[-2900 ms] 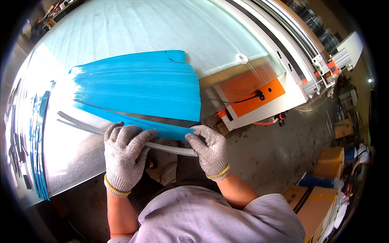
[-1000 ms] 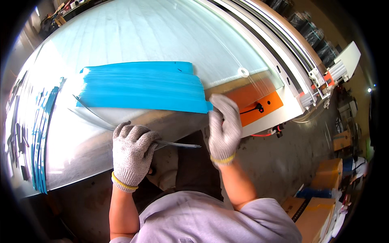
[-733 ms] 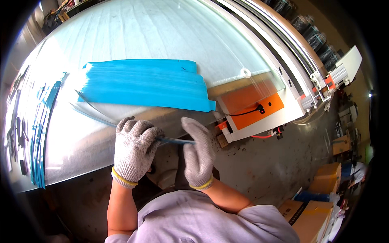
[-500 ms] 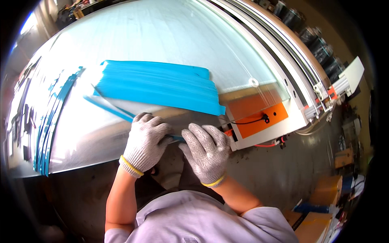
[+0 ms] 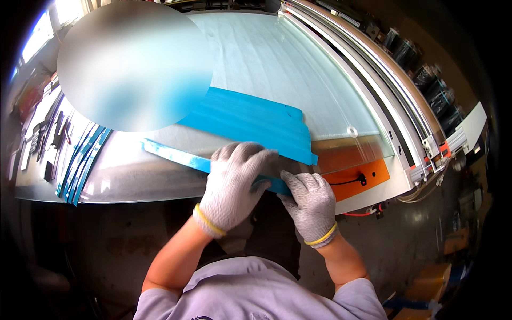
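Observation:
Both my hands wear pale knitted gloves with yellow cuffs. A long, thin blue strip (image 5: 178, 156) runs across the front of the table, its far-left end shiny with reflected light. My left hand (image 5: 234, 184) grips it partway along, thumb beneath. My right hand (image 5: 311, 205) pinches the strip near its right end, a short stretch of blue showing between the gloves. Just beyond my hands lies a wide, flat pile of similar blue strips (image 5: 256, 122), closely stacked side by side. Part of that pile is hidden by a blurred oval at the upper left.
Several separate blue strips (image 5: 84, 165) lie at the table's left, near dark tools (image 5: 57, 130). A glass-like sheet (image 5: 256, 58) covers the table (image 5: 133, 186). Right of my hands are an orange panel (image 5: 373, 178) with a black cable and a long metal rail (image 5: 368, 69).
My hands have shifted right along with the strip, which now shows a broader face. My view has also shifted, and a blurred patch now covers the upper left.

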`<control>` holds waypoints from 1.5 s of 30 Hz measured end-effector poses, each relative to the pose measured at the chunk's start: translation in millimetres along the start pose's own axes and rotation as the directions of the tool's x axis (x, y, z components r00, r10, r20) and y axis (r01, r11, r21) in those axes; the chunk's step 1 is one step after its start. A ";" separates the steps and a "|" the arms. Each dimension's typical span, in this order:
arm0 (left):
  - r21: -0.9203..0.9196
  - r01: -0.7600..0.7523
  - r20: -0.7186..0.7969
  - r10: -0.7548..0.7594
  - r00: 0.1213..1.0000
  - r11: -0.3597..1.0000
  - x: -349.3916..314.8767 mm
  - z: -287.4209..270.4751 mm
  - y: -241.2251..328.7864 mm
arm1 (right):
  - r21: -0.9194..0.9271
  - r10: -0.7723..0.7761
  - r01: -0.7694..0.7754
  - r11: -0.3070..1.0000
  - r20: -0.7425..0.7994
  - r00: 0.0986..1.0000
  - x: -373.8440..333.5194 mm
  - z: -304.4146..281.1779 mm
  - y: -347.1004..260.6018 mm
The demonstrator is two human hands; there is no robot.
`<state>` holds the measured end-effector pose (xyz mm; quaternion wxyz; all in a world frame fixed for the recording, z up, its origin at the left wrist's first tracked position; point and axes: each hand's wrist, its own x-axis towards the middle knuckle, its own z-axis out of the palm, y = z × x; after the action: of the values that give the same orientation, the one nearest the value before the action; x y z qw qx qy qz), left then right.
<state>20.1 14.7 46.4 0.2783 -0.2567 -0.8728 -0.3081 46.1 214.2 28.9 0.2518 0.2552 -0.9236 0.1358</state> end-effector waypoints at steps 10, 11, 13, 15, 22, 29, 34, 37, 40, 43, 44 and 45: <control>-0.884 0.455 0.250 -0.714 0.654 0.108 -49.6 -24.1 -7.8 | 0.444 0.039 -0.156 0.882 0.262 0.964 -23.8 3.4 -1.9; -0.863 0.463 0.168 -0.750 0.640 0.201 -28.2 -37.1 -8.1 | 0.475 0.044 -0.152 0.867 0.230 0.972 -19.3 5.5 -0.9; -0.821 0.403 0.077 -0.621 0.780 0.404 6.4 -65.4 -18.7 | 0.547 0.048 -0.133 0.827 0.168 0.985 -2.5 8.6 -1.0; -0.726 0.269 0.008 -0.383 0.924 0.633 47.8 -89.9 -30.9 | 0.692 0.096 -0.208 0.691 0.197 0.976 21.6 6.5 -4.3; -0.640 0.127 0.047 -0.126 0.991 0.758 137.8 -103.5 9.8 | 0.900 0.232 -0.251 0.357 0.175 0.957 41.1 58.9 -1.1; -0.730 0.198 -0.033 -0.322 0.946 0.655 133.0 -108.4 30.2 | 0.866 0.244 -0.232 0.443 0.133 0.961 32.5 68.1 1.4; -0.678 -0.139 -0.278 -0.077 0.957 0.722 148.1 -100.5 14.8 | 0.750 0.217 -0.230 0.620 0.117 0.969 31.4 67.5 12.3; -0.706 -0.267 -0.341 0.015 0.940 0.656 162.3 -112.5 9.8 | 0.746 0.218 -0.229 0.626 0.115 0.969 33.1 66.5 10.7; -0.634 -0.357 -0.341 0.166 0.925 0.686 173.5 -121.3 -1.5 | 0.766 0.227 -0.253 0.591 0.142 0.963 34.5 67.9 9.1; -0.493 -0.352 -0.416 0.140 0.899 0.796 177.4 -123.7 -0.7 | 0.752 0.234 -0.276 0.598 0.165 0.958 37.7 68.1 9.4; -0.414 -0.351 -0.485 0.123 0.866 0.840 180.0 -119.4 1.1 | 0.751 0.231 -0.268 0.604 0.156 0.960 37.4 70.4 10.3; -0.277 -0.358 -0.620 0.118 0.775 0.892 187.2 -107.1 4.7 | 0.750 0.224 -0.255 0.610 0.145 0.964 38.5 72.4 10.8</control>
<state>-75.4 -3.2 239.0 0.5166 -0.3078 -0.6260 -0.4965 -17.0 180.2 -12.4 0.0836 0.2139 -0.8100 0.5396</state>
